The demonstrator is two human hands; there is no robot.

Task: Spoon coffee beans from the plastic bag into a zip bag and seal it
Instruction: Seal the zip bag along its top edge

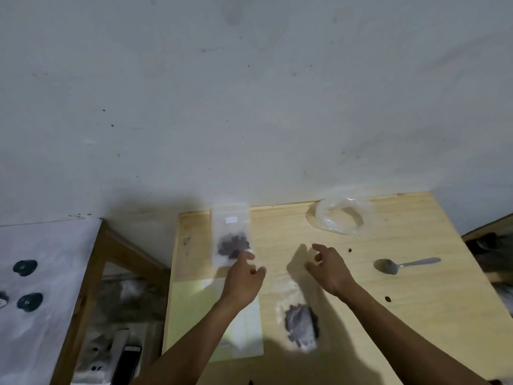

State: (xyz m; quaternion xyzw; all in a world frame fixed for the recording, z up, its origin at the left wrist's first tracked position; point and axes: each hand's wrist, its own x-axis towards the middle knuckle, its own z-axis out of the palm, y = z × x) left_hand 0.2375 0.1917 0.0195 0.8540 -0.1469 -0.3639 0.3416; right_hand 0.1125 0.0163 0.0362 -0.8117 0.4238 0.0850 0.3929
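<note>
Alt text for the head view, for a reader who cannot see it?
The left hand touches a zip bag of beans on a wooden table; the right hand hovers empty. A spoon lies to the right.

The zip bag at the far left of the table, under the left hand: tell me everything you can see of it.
The zip bag is small, clear plastic, lying flat at the wooden table's far left edge, its top toward the wall. A small white label sits near its top; a dark clump of coffee beans fills its lower half. The left hand's fingertip touches its near right corner. Whether its seal is closed cannot be told.
</note>
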